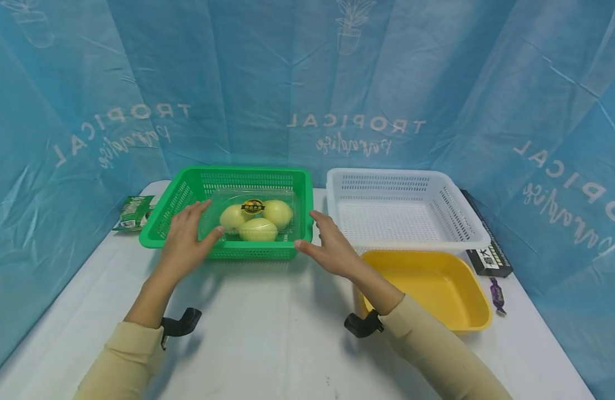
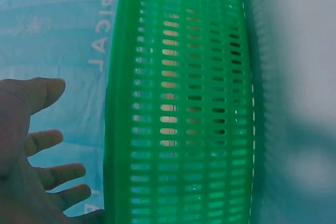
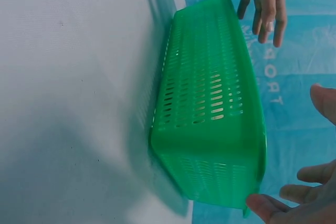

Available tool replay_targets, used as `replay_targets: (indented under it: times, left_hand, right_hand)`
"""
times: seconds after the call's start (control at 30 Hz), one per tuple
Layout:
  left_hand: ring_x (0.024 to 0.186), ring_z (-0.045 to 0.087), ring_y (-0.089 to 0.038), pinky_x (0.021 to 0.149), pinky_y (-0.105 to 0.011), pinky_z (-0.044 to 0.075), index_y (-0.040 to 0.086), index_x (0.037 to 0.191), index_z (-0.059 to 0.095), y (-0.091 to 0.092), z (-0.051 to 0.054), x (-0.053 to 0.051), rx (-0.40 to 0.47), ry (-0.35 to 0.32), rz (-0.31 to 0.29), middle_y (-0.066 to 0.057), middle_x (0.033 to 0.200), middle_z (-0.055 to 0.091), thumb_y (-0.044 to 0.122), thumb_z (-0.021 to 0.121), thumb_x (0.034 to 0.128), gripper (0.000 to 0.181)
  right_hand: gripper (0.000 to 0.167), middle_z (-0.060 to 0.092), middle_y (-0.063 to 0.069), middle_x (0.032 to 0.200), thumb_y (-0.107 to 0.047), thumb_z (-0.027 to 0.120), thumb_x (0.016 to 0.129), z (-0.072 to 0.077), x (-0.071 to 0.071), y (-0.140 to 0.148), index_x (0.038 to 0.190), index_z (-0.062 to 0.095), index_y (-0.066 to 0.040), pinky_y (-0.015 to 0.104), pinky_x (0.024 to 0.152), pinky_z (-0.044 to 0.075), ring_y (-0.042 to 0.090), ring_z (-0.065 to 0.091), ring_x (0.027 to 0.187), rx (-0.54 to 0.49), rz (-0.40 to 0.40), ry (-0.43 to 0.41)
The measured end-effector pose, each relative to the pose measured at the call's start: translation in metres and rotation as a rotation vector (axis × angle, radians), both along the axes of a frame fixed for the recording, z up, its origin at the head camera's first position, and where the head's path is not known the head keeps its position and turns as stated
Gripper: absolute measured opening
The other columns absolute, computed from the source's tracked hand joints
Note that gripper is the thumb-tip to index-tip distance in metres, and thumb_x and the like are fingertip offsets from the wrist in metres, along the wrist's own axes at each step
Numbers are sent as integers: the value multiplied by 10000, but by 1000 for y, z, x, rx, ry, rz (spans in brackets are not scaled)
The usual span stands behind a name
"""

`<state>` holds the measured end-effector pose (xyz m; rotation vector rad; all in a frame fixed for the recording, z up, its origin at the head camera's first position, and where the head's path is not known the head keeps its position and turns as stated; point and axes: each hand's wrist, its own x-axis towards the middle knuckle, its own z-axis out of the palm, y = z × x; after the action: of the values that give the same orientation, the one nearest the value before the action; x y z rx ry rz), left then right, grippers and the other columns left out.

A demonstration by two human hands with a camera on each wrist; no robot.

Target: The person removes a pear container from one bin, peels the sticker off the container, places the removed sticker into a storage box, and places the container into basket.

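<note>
A clear lidded box (image 1: 258, 215) with several pale yellow-green round fruits and a black-and-yellow label lies in the green basket (image 1: 259, 253). My left hand (image 1: 183, 241), fingers spread, is over the basket's left front part, by the box's left side. The left wrist view shows that hand (image 2: 37, 166) beside the basket's rim (image 2: 116, 103), holding nothing. My right hand (image 1: 332, 244) is spread at the basket's right front corner; in the right wrist view a fingertip of this hand (image 3: 299, 198) is at the rim (image 3: 257, 124), and whether it touches is unclear.
Right of the green basket stands a white basket (image 1: 417, 244), with a yellow tub (image 1: 437, 283) in front of it. A black box (image 1: 492, 258) and a purple-wrapped item (image 1: 497, 295) lie at the right edge. A green packet (image 1: 132, 213) is at the left, beside the green basket.
</note>
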<state>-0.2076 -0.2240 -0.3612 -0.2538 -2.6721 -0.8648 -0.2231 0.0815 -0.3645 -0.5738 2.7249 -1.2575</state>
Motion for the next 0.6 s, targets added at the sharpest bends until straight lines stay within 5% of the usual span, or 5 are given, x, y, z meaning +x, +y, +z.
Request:
replay_targets:
  times: [0.3, 0.6]
  left_hand:
    - [1353, 226, -507, 1020, -704, 228, 83, 1477, 287, -9, -1, -13, 22, -54, -28, -279, 1483, 283, 309, 582, 930, 661]
    - [1374, 215, -492, 1031, -702, 235, 95, 1494, 249, -15, 0, -24, 46, -145, -59, -282, 1491, 267, 296, 578, 935, 680]
  right_hand:
    - [816, 192, 84, 1578, -469, 585, 899, -4, -7, -5, 1508, 188, -97, 512, 1161, 248, 275, 232, 1447, 29, 2, 12]
    - [826, 158, 101, 1585, -429, 595, 903, -9, -12, -9, 1516, 152, -96, 509, 1168, 233, 276, 194, 1459, 24, -10, -18]
